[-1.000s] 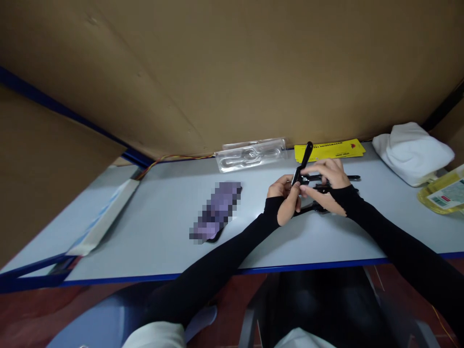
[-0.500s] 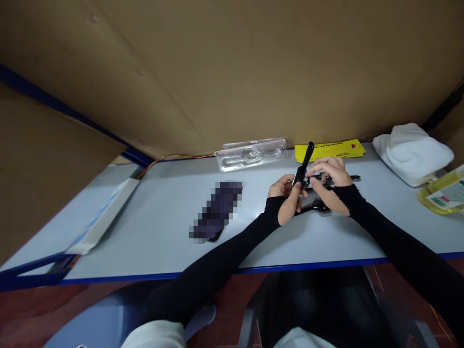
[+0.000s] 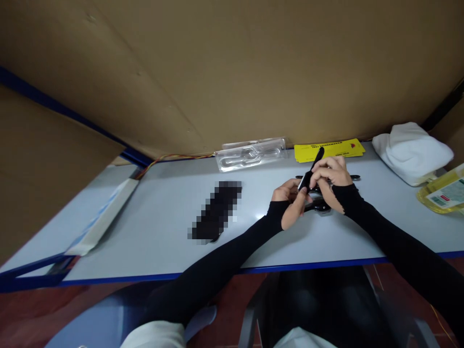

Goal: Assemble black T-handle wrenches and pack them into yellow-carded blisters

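A black tool with a long handle is held up at a slant over the right half of the table. My left hand is closed on its lower part, thumb on top. My right hand has its fingers pressed together against the tool's middle, from the right. Under and behind the hands, more black tools lie on the table, one just below my right hand and another with its end showing right of it. Fingers hide part of the held tool.
Clear plastic trays and yellow cards lie along the back wall. To the right are a white cloth bundle and a yellow liquid bottle. A blurred-out dark object lies left; a white carton is farther left.
The held tool has tilted farther right, with its handle end lower. My right hand's fingers have closed in on it, and my left hand has shifted slightly right.
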The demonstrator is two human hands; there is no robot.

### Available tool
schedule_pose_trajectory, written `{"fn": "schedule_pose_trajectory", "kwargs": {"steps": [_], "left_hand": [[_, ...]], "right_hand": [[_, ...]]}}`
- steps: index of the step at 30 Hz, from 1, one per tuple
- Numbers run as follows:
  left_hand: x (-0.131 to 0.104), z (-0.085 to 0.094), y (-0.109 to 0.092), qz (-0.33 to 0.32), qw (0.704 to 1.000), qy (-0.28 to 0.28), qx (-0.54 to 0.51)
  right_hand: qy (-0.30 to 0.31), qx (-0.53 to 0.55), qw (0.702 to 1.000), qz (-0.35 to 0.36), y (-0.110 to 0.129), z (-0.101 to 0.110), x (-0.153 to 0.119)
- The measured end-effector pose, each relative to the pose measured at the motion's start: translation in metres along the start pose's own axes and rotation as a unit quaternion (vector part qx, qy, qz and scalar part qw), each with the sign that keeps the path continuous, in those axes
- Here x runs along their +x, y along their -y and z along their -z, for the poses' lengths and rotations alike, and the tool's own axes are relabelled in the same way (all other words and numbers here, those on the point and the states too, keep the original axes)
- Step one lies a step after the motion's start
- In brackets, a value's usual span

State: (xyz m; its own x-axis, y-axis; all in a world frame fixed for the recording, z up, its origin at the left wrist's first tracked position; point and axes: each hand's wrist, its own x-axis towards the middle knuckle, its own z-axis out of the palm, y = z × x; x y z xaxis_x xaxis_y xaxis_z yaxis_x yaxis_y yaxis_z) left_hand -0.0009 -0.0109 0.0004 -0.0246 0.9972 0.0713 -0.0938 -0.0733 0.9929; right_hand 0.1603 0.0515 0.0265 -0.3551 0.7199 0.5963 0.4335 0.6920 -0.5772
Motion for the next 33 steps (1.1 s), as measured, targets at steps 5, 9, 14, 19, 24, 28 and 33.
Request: {"fn": "schedule_pose_trajectory", "kwargs": {"steps": [5, 9, 14, 19, 24, 28, 33], "left_hand": [[0.003, -0.002, -0.003, -0.007, 1.000, -0.025, -0.010], [0.007, -0.001, -0.003, 0.000, 0.999, -0.040, -0.005], [0.007, -0.001, -0.005, 0.004, 0.999, -0.031, -0.011], [0.009, 0.000, -0.002, 0.008, 0.999, -0.050, -0.017], [0.011, 0.001, 0.001, 0.006, 0.998, -0.058, -0.020], [0.010, 0.000, -0.001, 0.005, 0.998, -0.058, -0.017], [0.009, 0.000, -0.003, 0.004, 0.998, -0.057, -0.018]], "right_hand": [[0.007, 0.010, 1.000, -0.026, 0.009, 0.004, -0.001], [0.056, 0.013, 0.998, -0.013, 0.013, 0.007, -0.002], [0.036, 0.016, 0.999, -0.004, 0.010, 0.005, -0.002], [0.039, -0.005, 0.999, 0.006, 0.006, 0.002, -0.003], [0.024, 0.023, 0.999, -0.018, 0.008, -0.001, -0.005], [0.037, 0.022, 0.999, -0.017, 0.007, 0.001, -0.004], [0.015, 0.014, 0.999, -0.029, 0.004, 0.000, -0.003]]}}
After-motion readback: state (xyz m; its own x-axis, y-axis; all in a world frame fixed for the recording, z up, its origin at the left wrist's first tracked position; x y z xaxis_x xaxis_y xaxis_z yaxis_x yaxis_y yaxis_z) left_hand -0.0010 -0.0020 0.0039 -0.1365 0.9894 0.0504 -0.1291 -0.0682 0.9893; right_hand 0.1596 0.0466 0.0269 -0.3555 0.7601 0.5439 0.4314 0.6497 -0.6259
